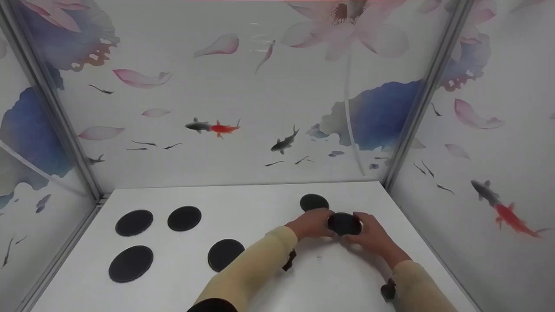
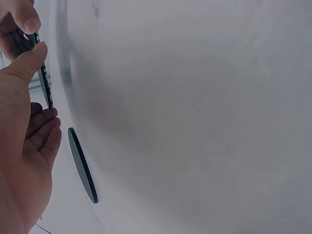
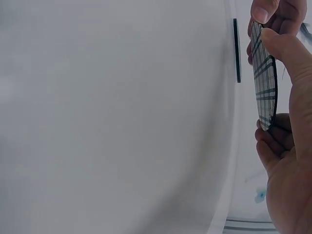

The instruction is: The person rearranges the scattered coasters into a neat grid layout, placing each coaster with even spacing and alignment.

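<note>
Above the flat white worktop (image 1: 173, 281), toward its far right corner, the left hand (image 1: 311, 223) and right hand (image 1: 375, 236) pinch opposite edges of a thin, round black disc (image 1: 344, 224) with checked underside. Should either fingertip hold loosen, it could drop by another black disc (image 1: 313, 202) near the far edge. I spot no container.

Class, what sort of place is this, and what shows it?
Probably an enclosed work booth: a white tabletop is walled on three visible sides by panels printed with lotus flowers and fish, with metal posts at the back corners.
</note>
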Available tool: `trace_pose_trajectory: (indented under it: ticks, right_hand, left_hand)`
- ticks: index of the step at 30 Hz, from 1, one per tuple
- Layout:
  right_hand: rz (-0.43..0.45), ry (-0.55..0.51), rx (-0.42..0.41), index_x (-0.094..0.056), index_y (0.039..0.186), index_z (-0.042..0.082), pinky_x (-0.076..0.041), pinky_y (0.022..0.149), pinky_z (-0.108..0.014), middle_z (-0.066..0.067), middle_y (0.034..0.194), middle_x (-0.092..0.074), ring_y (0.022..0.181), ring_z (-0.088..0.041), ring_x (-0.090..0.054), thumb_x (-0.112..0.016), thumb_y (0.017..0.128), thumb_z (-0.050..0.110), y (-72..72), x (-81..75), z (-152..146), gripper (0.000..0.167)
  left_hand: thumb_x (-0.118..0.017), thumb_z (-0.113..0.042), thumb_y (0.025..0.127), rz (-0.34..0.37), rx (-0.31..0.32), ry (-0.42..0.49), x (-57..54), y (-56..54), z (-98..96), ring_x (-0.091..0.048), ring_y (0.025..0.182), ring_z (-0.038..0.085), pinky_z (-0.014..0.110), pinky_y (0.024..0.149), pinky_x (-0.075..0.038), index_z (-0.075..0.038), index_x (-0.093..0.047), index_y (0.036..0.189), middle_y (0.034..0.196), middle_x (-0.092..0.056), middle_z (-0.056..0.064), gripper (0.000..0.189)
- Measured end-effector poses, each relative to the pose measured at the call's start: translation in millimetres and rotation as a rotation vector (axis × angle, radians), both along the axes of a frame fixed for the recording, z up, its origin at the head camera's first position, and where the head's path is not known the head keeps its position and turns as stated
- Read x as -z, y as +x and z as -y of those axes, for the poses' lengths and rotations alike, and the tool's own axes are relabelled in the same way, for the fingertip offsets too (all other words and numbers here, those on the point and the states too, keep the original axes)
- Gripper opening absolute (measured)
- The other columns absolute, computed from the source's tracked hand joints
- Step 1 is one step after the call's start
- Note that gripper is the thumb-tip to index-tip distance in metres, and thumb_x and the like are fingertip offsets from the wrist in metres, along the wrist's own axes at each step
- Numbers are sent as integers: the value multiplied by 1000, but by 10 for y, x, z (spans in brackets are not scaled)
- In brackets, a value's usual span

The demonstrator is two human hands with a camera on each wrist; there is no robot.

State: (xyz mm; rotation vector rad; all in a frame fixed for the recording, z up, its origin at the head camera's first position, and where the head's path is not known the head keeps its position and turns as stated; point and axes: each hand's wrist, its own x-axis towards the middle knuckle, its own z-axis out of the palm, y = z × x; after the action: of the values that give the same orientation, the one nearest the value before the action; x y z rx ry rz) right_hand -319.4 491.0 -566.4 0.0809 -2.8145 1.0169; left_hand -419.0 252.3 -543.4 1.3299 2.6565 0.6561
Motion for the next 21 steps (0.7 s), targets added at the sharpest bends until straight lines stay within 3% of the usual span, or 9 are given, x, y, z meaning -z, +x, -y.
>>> trace_pose_trajectory:
  ticks: [16,21]
  right_hand:
    - [-64,15,-87,-50,159,-6,-40,123,-63,-24,153,-57,145,-43,-51,-94,90,41,-8,-139,541,94]
    - [-66,-1,-109,-51,159,-3,-40,123,-63,-22,154,-57,145,-40,-51,-95,89,41,14,-149,714,94]
  left_hand:
    - [-87,-41,98,-27,-39,-6,-129,111,674,-61,140,15,33,119,-47,-16,-62,154,150,-67,-1,66]
    - [-87,-40,98,-37,-28,2,-133,154,863,-63,136,14,34,116,-49,-17,-63,153,147,-68,-1,64]
